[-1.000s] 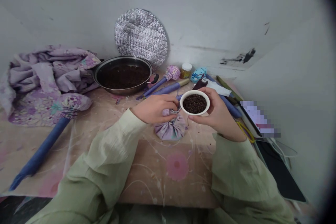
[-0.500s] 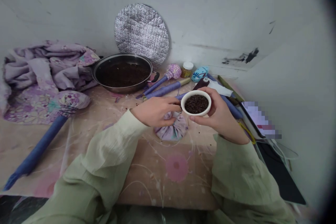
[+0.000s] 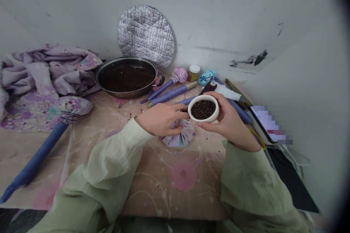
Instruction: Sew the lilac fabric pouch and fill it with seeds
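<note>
A small white cup (image 3: 205, 118) of dark grains, possibly seeds, is tilted slightly toward me in my right hand (image 3: 225, 123). Its fingers and thumb wrap around the cup's right side. Beside the cup, my left hand (image 3: 161, 119) is closed at the top of a gathered cloth pouch (image 3: 182, 138), purple and floral, which sits on the table. The thumb rests on the pouch's folds, and the curled fingers come close to the cup's left rim. Cup and fingers partly hide the pouch's opening.
Behind stand a steel pan (image 3: 123, 94) with dark contents and a silver foil disc (image 3: 146, 36). Purple cloth (image 3: 41, 76) and a blue-handled cloth mallet (image 3: 41, 156) lie left. Further back are a jar (image 3: 193, 73) and blue-wrapped sticks (image 3: 172, 94). At right is a phone (image 3: 269, 123).
Almost nothing differs. The cup has tipped very slightly, my hands keep their places, and the whole view has shifted a little.
</note>
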Demonstrator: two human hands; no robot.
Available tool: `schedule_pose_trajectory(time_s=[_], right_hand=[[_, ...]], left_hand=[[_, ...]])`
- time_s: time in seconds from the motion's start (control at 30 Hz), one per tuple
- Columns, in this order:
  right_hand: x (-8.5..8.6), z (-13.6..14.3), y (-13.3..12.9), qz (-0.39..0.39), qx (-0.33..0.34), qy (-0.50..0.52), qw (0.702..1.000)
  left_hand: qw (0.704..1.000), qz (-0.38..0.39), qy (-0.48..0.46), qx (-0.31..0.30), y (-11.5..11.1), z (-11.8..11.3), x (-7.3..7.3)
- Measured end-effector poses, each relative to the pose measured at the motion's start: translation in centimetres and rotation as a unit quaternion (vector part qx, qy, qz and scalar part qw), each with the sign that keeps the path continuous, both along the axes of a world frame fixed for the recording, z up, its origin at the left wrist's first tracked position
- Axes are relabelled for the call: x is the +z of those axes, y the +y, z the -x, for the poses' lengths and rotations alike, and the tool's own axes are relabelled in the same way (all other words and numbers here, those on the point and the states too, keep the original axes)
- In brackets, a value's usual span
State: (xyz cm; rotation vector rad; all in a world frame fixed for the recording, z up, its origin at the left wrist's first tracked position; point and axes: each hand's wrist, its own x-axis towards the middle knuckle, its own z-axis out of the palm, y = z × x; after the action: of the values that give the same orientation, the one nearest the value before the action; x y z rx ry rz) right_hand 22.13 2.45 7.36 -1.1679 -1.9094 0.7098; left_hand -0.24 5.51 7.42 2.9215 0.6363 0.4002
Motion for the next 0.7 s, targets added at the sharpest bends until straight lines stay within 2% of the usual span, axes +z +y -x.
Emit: schedule_pose_trajectory(time_s=[0.47,0.7], right_hand=[[-0.34,0.06,0.16,0.008,-0.020,-0.020,1.000],[-0.19,-0.07,0.21,-0.009,-0.022,-0.021,0.999]], left_hand=[[1.000,0.002,-0.018,0.005,0.05,-0.18,-0.29],[0.994,0.020,-0.109,0.026,-0.04,-0.08,0.33]])
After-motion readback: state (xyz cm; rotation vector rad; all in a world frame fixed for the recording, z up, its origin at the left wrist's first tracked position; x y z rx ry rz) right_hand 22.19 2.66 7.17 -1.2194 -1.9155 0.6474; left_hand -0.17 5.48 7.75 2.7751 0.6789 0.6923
